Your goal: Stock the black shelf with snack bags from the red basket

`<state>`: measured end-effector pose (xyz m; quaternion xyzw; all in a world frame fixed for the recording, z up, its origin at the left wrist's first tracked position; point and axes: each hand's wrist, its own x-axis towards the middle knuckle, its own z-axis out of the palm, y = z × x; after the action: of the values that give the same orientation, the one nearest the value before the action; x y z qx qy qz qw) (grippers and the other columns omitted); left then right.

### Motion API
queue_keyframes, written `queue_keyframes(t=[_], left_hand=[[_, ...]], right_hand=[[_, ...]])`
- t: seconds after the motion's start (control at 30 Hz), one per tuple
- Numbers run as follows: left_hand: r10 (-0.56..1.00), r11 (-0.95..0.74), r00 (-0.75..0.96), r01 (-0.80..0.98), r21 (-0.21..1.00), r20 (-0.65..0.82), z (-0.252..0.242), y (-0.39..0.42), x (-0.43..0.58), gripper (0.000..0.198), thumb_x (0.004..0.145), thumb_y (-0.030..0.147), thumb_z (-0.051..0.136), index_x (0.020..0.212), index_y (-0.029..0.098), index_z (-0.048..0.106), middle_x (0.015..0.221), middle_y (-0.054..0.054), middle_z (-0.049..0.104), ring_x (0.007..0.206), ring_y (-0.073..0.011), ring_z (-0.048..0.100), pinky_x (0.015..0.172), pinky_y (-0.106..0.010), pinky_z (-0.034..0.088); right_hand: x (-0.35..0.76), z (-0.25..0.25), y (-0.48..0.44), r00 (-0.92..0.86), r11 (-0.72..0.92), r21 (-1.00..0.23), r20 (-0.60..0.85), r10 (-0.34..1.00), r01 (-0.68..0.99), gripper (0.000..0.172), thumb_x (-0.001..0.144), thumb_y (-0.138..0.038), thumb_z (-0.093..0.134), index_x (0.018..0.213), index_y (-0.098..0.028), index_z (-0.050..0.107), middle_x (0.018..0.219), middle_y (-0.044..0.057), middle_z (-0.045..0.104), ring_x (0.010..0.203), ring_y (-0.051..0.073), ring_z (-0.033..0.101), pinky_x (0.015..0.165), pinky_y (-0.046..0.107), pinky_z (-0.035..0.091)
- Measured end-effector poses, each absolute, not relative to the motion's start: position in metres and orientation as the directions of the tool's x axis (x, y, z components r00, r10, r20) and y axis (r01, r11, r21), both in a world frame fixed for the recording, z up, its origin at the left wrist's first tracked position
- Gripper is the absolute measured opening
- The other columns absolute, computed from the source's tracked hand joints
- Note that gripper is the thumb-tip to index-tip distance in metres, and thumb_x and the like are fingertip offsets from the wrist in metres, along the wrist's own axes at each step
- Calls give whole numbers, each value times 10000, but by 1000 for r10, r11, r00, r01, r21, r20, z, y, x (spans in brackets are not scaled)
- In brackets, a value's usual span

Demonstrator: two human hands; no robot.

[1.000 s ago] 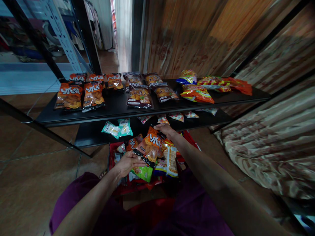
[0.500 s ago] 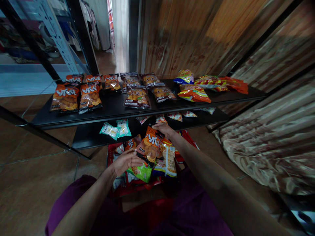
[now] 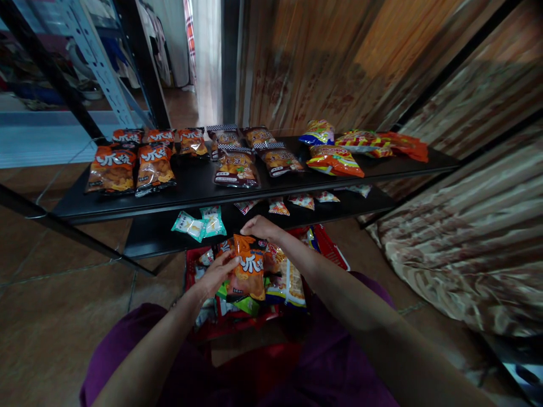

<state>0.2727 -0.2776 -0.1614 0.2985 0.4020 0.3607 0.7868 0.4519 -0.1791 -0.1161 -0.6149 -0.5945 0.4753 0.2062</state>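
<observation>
An orange-and-black snack bag (image 3: 247, 268) stands nearly upright over a red basket (image 3: 337, 254). Along its left edge, my left hand (image 3: 218, 274) grips the bag with the fingers lying on its front. My right hand (image 3: 259, 228) is curled closed at the bag's top edge, its fingertips pinched there. Beneath and around the bag, the basket holds a green packet (image 3: 248, 306), a clear-and-blue snack bag (image 3: 291, 282) and several other packets. Part of another orange bag shows behind my left fingers.
A black upper shelf (image 3: 190, 195) carries orange snack bags (image 3: 112, 167), brown potato-chip bags (image 3: 236, 168) and bright bags (image 3: 335, 161) at right. On the lower shelf (image 3: 148, 234) lie teal packets (image 3: 190, 225) and small triangular packets (image 3: 279, 207). A patterned curtain (image 3: 445, 226) hangs at right.
The orange snack bag has turned more upright and moved slightly left and down. My right hand has shifted left along its top; my left hand has moved up its left edge.
</observation>
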Motion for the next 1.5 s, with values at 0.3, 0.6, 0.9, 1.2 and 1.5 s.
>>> queue_keyframes(t=[0.3, 0.6, 0.9, 1.2, 1.5], left_hand=[[859, 511, 257, -481, 712, -443, -165, -274, 277, 393, 648, 362, 788, 929, 129, 642, 878, -94, 719, 796, -222, 679, 782, -343, 517], [832, 504, 219, -682, 530, -510, -165, -259, 259, 256, 788, 291, 657, 999, 147, 636, 919, -83, 721, 850, -230, 684, 838, -382, 519], [812, 551, 279, -659, 512, -513, -168, -259, 263, 276, 817, 320, 615, 1027, 142, 630, 941, -100, 719, 858, -252, 688, 837, -419, 527], [837, 537, 315, -633, 557, -448, -162, -265, 267, 243, 773, 286, 673, 965, 140, 654, 950, -92, 718, 915, -252, 678, 890, -402, 507], [785, 564, 264, -679, 469, -561, -167, -256, 258, 309, 874, 362, 520, 1079, 146, 602, 903, -104, 720, 810, -238, 691, 811, -413, 538]], right_hand=[[406, -99, -187, -367, 53, -629, -380, 849, 775, 158, 726, -262, 663, 782, -151, 761, 720, 10, 718, 681, 124, 619, 547, 181, 375], [429, -113, -214, -159, -112, -936, -173, 972, 333, 336, 802, -435, 589, 995, -178, 688, 945, 31, 699, 854, 148, 618, 768, 261, 450], [436, -120, -247, -44, -351, -921, -349, 936, -170, 446, 530, -468, 806, 876, -202, 716, 798, 2, 701, 700, 123, 605, 681, 256, 452], [431, -122, -232, 115, -400, -909, -413, 903, -121, 270, 604, -410, 762, 615, -172, 633, 577, -29, 616, 543, 105, 534, 570, 243, 416], [440, -129, -278, -151, -587, -775, -568, 809, -234, 437, 780, -547, 626, 1022, -184, 642, 895, 71, 710, 748, 139, 664, 727, 290, 526]])
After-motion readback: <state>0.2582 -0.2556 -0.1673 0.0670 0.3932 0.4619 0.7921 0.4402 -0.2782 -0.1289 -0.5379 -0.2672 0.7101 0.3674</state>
